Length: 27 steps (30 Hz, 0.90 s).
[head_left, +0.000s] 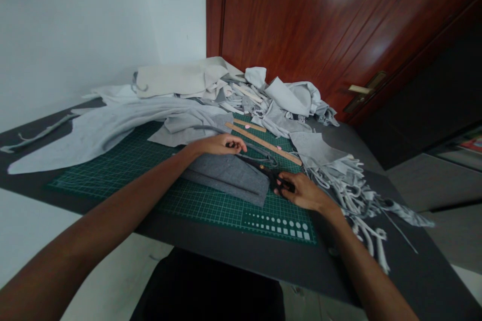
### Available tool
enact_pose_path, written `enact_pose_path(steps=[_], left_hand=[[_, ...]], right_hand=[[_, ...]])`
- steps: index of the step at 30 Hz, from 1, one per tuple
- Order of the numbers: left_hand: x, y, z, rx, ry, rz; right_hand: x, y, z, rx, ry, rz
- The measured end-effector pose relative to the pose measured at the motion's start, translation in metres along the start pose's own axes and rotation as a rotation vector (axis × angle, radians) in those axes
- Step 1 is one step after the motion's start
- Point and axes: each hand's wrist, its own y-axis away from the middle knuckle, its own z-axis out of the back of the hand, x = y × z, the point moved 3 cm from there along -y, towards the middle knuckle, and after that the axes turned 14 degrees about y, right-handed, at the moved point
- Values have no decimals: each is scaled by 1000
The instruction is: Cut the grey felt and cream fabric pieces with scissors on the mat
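Hands apart above a green cutting mat (211, 215): right hand (303, 191) closed on the black handles of tailor's scissors (263, 173), left hand (217, 144) resting with curled fingers at the far end of a folded grey fabric piece (226, 178). Blades along that piece's upper edge, the fabric at mat centre and seemingly still whole. Apparently cut pale strips (350, 195) heaped at 3 o'clock on the tabletop (241, 256); more pale cloth (278, 103) and 2 wooden rulers (263, 144) at 12 o'clock, so seemingly much still uncut.
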Motion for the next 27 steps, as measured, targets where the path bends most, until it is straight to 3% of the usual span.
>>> enact_pose_path(steps=[20, 27], left_hand=[[2, -1, 1, -1, 41, -9], [-14, 10, -3, 7, -228, -53]], right_hand=[[6, 3, 8, 4, -6, 34], [4, 6, 7, -16, 40, 51]])
